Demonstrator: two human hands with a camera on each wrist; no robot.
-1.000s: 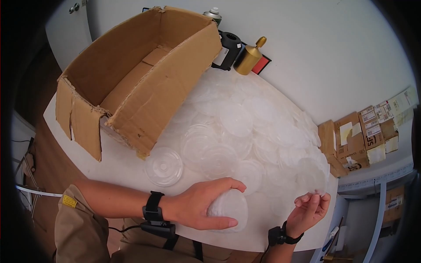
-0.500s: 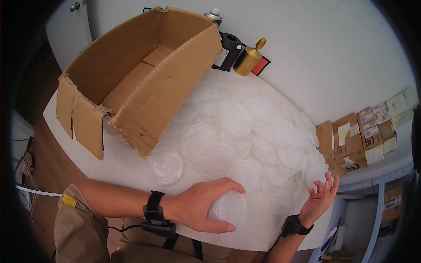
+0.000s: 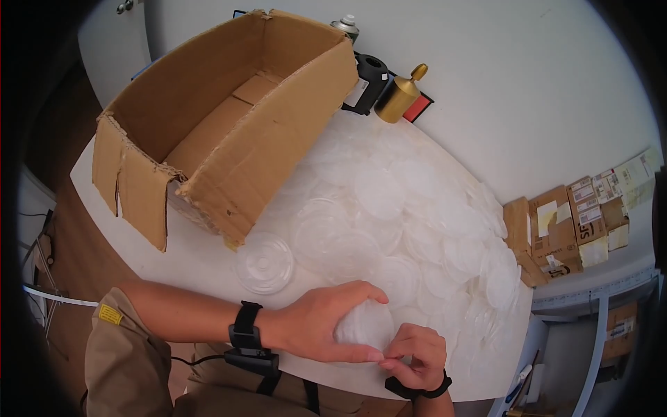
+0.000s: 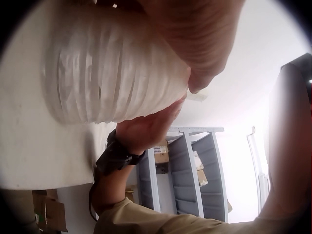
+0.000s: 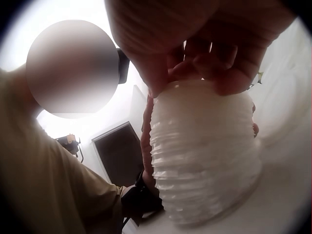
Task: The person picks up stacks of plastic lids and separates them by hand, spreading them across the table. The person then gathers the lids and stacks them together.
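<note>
My left hand point(image 3: 314, 326) grips a short stack of clear, ribbed plastic lids point(image 3: 365, 325) near the table's front edge. Fingers and thumb curl round its sides. At the stack's right side is my right hand point(image 3: 419, 353), fingers bent, thumb close to the left thumb tip. The right wrist view shows the right hand point(image 5: 195, 34) with thumb and fingertips on the upper rim of the stack point(image 5: 204, 151). Many ridged layers show in the stack point(image 4: 109, 73) in the left wrist view. Loose translucent discs point(image 3: 417, 208) cover much of the table.
A large open cardboard box point(image 3: 271, 146) stands at the back left. One clear lid point(image 3: 264, 264) lies in front of it. Behind are a gold container point(image 3: 397, 99), a black device point(image 3: 368, 80) and a spray can point(image 3: 346, 26). Taped cartons point(image 3: 556, 226) stand at the right.
My right hand has come from the table's right edge to the stack, its fingers now bent instead of spread. A second ago it pinched a disc. The left hand keeps its grip.
</note>
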